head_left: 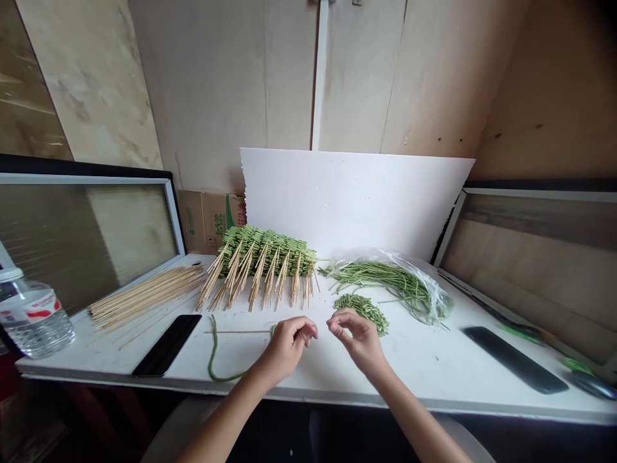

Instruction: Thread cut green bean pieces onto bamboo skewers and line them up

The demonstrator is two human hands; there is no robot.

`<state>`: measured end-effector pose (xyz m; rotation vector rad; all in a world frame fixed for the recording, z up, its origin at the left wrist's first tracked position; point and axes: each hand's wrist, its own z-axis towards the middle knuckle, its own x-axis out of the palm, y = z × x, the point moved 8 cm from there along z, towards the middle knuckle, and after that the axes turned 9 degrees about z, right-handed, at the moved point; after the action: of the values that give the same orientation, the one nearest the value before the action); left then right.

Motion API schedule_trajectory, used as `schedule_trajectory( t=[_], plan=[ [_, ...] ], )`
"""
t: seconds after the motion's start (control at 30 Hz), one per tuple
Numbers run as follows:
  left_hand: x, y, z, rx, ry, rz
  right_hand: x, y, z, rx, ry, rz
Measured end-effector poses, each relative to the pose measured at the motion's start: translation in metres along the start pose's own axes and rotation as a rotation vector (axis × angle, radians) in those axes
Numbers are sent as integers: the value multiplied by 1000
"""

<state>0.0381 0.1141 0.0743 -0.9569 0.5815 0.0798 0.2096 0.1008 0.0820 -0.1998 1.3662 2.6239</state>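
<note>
My left hand [290,344] is curled closed above the front of the table. A thin bamboo skewer [236,332] runs leftward from it, with a bit of green bean showing by the knuckles. One long green bean [213,354] lies curved on the table and passes behind my left forearm. Close by on the right, thumb and fingers of my right hand [357,337] are pinched together; whatever is between them is too small to make out. Behind that hand sits a small heap of cut bean pieces [364,310].
Bean-loaded skewers [270,251] are stacked at the back, sticks facing me. Loose skewers [149,292], a phone [167,345] and a water bottle [36,315] stand left. Long beans in a plastic bag [385,276] and a dark flat object [515,359] lie right. A white board [357,199] stands behind.
</note>
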Motion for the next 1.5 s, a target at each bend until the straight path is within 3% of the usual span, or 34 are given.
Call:
schedule_trajectory(
  t=[0.17, 0.33, 0.5, 0.63, 0.77, 0.97, 1.27, 1.5],
  plan=[
    [-5, 8, 1, 36, -14, 51, -18, -44, 1, 46, 60, -471],
    [-1, 14, 2, 62, -14, 86, -21, -65, -5, 66, 109, -626],
    [-5, 16, 4, 27, -94, 53, -33, -40, 6, 119, 26, -316],
    [-3, 15, 3, -22, -114, 26, -7, -7, 4, 115, 224, -111],
    [-3, 5, 1, 20, -117, 36, 6, 17, -1, -11, 221, -86],
    [-4, -6, -1, 77, -80, 128, -6, 24, 2, -79, 142, -113],
    [1, -24, -6, 194, -84, 148, 9, 41, -8, -198, 160, -121],
    [5, -19, -6, 137, -115, -6, 18, 18, -12, -27, 119, 219]
  ],
)
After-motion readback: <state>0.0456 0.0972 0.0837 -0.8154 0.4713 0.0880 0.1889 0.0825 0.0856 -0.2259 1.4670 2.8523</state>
